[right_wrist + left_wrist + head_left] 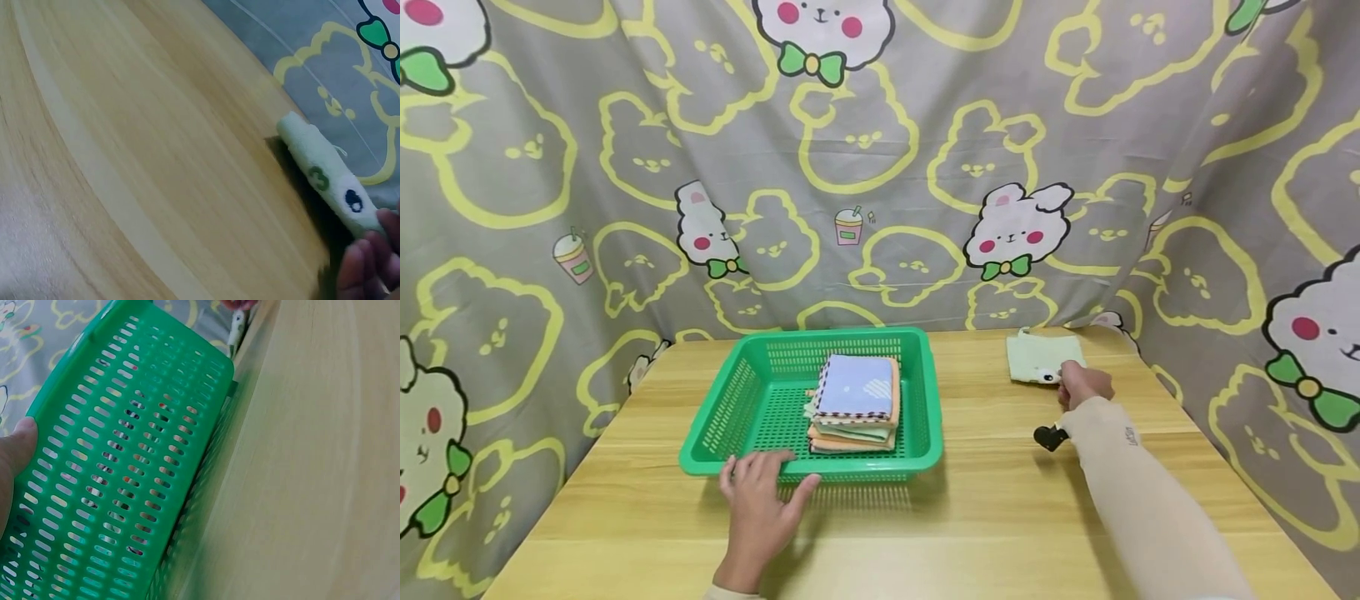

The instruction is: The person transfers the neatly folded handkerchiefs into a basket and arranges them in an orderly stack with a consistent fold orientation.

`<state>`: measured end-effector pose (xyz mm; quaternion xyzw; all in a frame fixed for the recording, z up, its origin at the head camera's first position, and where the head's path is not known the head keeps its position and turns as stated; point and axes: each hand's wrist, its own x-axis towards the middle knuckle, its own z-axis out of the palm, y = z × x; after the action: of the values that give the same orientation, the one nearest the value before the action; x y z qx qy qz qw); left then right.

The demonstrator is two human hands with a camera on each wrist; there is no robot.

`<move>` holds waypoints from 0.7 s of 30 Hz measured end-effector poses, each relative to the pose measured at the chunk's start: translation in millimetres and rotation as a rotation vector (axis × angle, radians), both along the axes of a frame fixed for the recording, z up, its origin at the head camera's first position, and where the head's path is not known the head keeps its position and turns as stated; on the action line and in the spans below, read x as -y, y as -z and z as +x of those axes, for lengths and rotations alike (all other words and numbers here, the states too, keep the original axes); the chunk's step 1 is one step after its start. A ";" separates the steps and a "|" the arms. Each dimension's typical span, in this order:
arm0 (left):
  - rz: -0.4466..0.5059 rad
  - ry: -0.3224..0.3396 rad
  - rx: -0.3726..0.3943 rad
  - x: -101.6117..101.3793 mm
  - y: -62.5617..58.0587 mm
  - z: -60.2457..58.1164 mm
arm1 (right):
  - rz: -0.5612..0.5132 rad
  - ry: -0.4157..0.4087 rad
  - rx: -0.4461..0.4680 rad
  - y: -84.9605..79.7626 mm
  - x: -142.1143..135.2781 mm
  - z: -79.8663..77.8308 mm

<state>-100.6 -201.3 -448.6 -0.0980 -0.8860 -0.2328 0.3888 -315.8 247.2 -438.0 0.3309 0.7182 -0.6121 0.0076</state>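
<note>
A green plastic basket (808,467) with slotted walls stands on the table, left of centre in the head view. Inside it, toward the right, lies a stack of folded small towels (854,388), a lilac one with a checked edge on top. My left hand (763,504) grips the near rim, fingers over the edge and thumb outside; the left wrist view shows the thumb (22,445) against the slotted wall. At the back right, my right hand (1084,385) pinches the near right corner of a pale green folded towel (1037,354). The right wrist view shows its rounded fold with dark markings.
The wooden table (992,517) runs back to a grey curtain (917,283) with yellow outlines and rabbit faces, which hangs behind and on both sides. A black heart-shaped piece (1049,437) sits by the right wrist.
</note>
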 end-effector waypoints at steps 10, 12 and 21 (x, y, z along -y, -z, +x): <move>0.002 0.004 -0.005 0.6 0.6 -0.3 | 0.190 0.036 0.021 -3.0 1.5 5.9; 0.002 0.004 -0.007 0.5 0.4 -0.2 | 0.215 0.023 0.033 -2.6 1.2 6.8; -0.004 0.005 -0.006 0.5 -0.9 0.7 | 0.118 0.022 -0.032 -0.5 -1.6 6.4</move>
<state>-99.9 -201.7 -447.7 -0.1016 -0.8852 -0.2315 0.3905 -309.4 248.8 -437.5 0.3288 0.7494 -0.5739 -0.0302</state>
